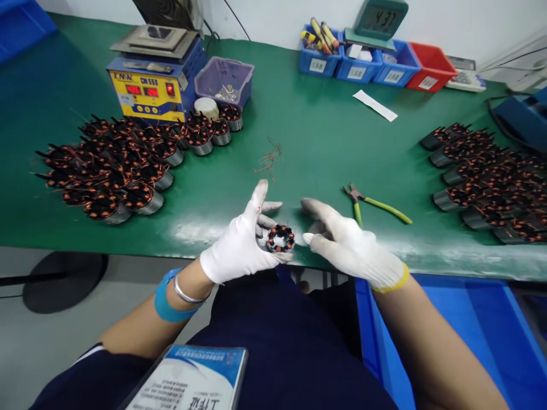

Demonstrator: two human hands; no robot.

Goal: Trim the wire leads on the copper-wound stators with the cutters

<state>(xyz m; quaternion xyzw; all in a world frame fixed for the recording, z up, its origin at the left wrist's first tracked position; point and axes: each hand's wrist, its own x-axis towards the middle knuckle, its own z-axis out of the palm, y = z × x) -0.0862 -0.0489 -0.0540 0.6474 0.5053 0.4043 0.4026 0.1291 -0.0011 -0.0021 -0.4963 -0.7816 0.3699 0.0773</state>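
A small motor stator (281, 238), a ring with copper windings and thin wire ends standing up, sits at the front edge of the green table. My left hand (245, 239), in a white glove, is around its left side with thumb raised and fingers spread; the fingers reach behind and in front of the stator without visibly closing on it. To its right, my gloved right hand (348, 242) hovers apart from the stator, thumb and fingers parted, nothing between them. Cutting pliers (358, 196) with green handles lie just beyond my right hand. Snipped wire bits (269, 159) lie past my left hand.
Many stators (115, 162) stand at the left, with another group (491, 176) at the right. Behind are a blue-and-yellow soldering unit (149, 94), a purple bin (224, 80), blue tool bins (318, 60), a red bin (429, 65) and a clock (380, 20). A paper strip (375, 106) lies mid-table.
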